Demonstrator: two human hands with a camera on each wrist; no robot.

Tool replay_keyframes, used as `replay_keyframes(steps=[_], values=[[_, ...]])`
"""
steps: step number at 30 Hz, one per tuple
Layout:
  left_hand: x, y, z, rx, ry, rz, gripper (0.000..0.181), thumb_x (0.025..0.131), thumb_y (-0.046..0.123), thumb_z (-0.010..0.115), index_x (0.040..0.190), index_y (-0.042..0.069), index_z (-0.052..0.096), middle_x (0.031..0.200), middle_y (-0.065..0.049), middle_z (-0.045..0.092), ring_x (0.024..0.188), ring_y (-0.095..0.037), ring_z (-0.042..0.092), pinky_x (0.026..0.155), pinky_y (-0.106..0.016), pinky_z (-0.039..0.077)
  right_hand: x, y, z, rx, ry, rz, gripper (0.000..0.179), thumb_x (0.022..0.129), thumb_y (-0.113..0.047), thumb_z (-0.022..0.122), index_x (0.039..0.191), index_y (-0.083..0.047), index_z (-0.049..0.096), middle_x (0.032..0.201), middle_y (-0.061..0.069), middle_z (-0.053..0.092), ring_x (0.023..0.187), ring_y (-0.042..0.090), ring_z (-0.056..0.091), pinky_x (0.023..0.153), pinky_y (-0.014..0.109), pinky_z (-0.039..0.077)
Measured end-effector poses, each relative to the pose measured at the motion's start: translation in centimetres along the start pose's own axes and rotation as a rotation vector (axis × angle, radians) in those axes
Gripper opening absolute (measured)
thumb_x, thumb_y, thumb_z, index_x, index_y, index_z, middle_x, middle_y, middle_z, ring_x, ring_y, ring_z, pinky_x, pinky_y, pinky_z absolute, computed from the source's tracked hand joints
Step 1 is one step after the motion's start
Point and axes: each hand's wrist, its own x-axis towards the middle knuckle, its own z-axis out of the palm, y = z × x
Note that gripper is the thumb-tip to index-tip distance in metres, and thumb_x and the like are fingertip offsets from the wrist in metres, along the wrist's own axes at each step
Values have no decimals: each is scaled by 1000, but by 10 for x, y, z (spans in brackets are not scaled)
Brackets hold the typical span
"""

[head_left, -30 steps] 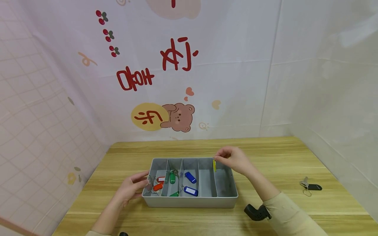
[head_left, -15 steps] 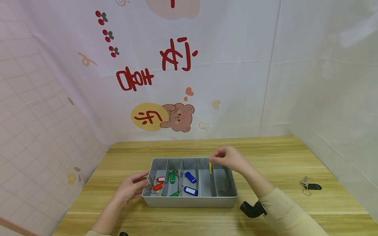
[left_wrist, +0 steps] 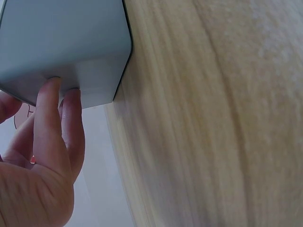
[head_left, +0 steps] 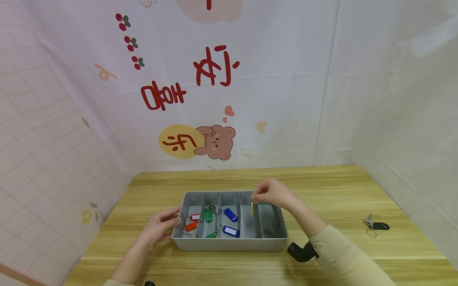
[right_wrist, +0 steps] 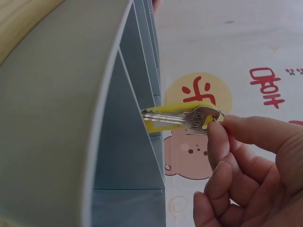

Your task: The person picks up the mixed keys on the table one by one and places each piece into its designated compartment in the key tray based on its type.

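My right hand (head_left: 272,194) pinches a key ring between thumb and forefinger. From it hangs a yellow key tag (head_left: 252,208) with a silver key (right_wrist: 196,118), over the fourth compartment from the left of a grey divided box (head_left: 232,245). At the box's left end, my left hand (head_left: 161,227) holds the wall; in the left wrist view its fingers (left_wrist: 47,113) press the outside. Red key tags (head_left: 191,226) lie in the leftmost compartment, green tags (head_left: 209,215) in the second, blue tags (head_left: 231,231) in the third.
A black key tag (head_left: 380,226) with a key and ring lies on the wooden table (head_left: 336,198) at the right. A printed white cloth (head_left: 286,99) hangs behind and at both sides. A black wrist mount (head_left: 302,252) sticks out from the right sleeve.
My right hand has carried the yellow key tag leftward, from the rightmost divider to above the fourth compartment, and slightly lower. The left hand and the box stay in place.
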Motion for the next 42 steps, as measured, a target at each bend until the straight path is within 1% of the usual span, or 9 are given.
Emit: replay_keyframes(steps=[5, 8, 12, 17, 24, 31, 36, 40, 42], values=[[0, 0, 1, -3, 8, -1, 56, 97, 8, 61, 146, -6, 40, 131, -28, 56, 102, -30, 66, 79, -46, 59, 1, 0, 2, -2, -29, 0, 12, 90, -17, 73, 82, -9, 75, 75, -3, 68, 74, 15, 60, 67, 32, 49], [0, 0, 1, 0, 19, -3, 56, 96, 8, 61, 146, -6, 41, 131, -29, 55, 102, -31, 66, 78, -46, 59, 3, 2, 3, -9, -38, 11, 11, 90, -17, 73, 81, -10, 74, 74, -4, 68, 73, 15, 58, 66, 32, 47], [0, 0, 2, 5, 18, -2, 56, 96, 9, 62, 146, -6, 41, 132, -29, 55, 103, -31, 66, 78, -46, 59, 4, 2, 5, -18, -48, 31, 11, 89, -16, 73, 80, -10, 74, 73, -4, 68, 72, 15, 57, 65, 31, 45], [0, 0, 1, 1, 12, -2, 57, 96, 9, 62, 147, -6, 40, 132, -29, 55, 103, -31, 66, 79, -46, 58, 6, 1, 7, -20, -67, 49, 12, 89, -14, 73, 79, -9, 73, 72, -3, 68, 73, 14, 59, 68, 32, 47], [0, -1, 1, 5, 13, 1, 57, 96, 10, 63, 147, -4, 41, 129, -26, 58, 101, -29, 67, 77, -44, 59, 8, 2, 9, -28, -91, 58, 12, 90, -13, 72, 80, -7, 74, 73, -1, 69, 74, 14, 59, 70, 32, 47], [1, -2, 0, -4, 8, 4, 58, 96, 9, 63, 147, -6, 40, 129, -27, 56, 102, -29, 66, 79, -46, 58, 11, 5, 11, -24, -101, 51, 12, 90, -12, 72, 80, -7, 75, 72, -1, 68, 76, 15, 62, 75, 35, 51], [2, -3, -1, -4, 4, 12, 58, 96, 9, 64, 147, -6, 40, 129, -28, 56, 102, -29, 66, 79, -47, 58, 12, 6, 13, -39, -94, 40, 6, 89, -11, 72, 85, -7, 75, 79, -3, 69, 76, 13, 60, 75, 34, 53], [0, -2, 1, -15, 19, 6, 58, 94, 7, 64, 146, -6, 41, 127, -26, 57, 100, -29, 66, 80, -47, 58, 12, 9, 13, -56, -87, 12, 5, 89, -11, 73, 88, -7, 74, 83, -3, 68, 77, 13, 60, 75, 34, 54], [-1, -1, 2, -18, 25, 4, 58, 94, 6, 64, 146, -6, 41, 127, -25, 57, 100, -29, 66, 80, -47, 58, 11, 10, 12, -49, -85, 5, 5, 89, -12, 73, 90, -7, 74, 85, -3, 68, 78, 13, 60, 76, 34, 54]])
